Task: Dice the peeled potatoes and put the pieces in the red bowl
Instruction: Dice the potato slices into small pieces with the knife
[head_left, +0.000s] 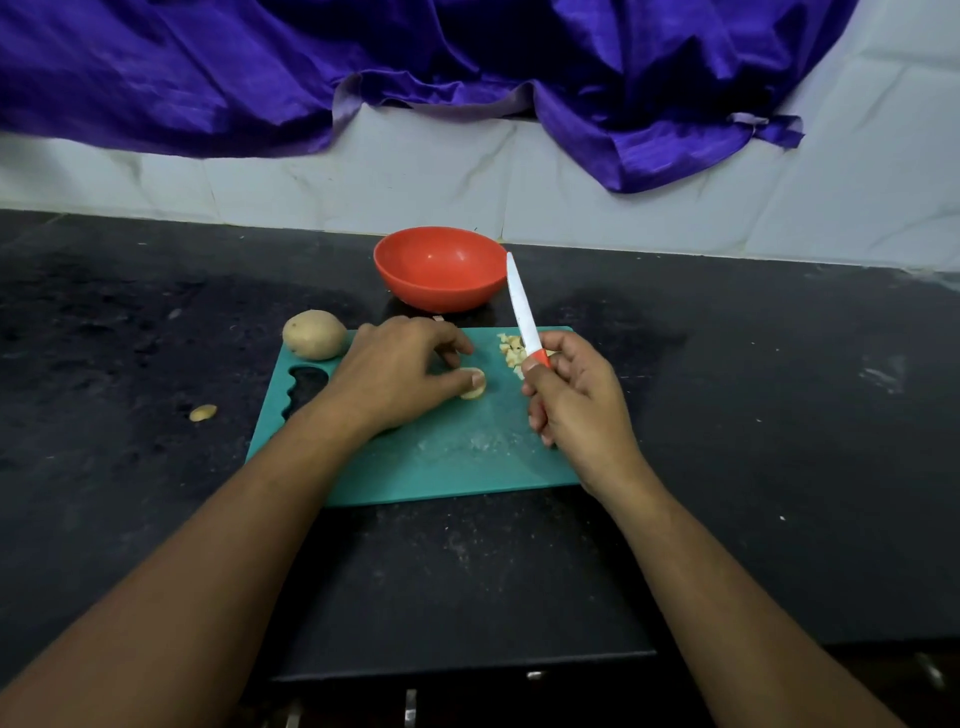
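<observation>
On the teal cutting board (441, 462) my left hand (400, 374) holds a small round potato slice (474, 391) down with thumb and fingers. My right hand (571, 395) grips the red handle of a white-bladed knife (522, 306); the blade points up and away, off the board. A small heap of diced potato (511, 349) lies on the board's far right, just left of the knife hand. A whole potato (314, 334) rests at the board's far left corner. Behind the board stands the red bowl (440, 267), its inside showing nothing.
The board lies on a dark stone counter (753, 415) whose front edge is near me. A small potato scrap (203, 412) sits on the counter left of the board. White wall tiles and a hanging purple cloth (467, 67) close off the back.
</observation>
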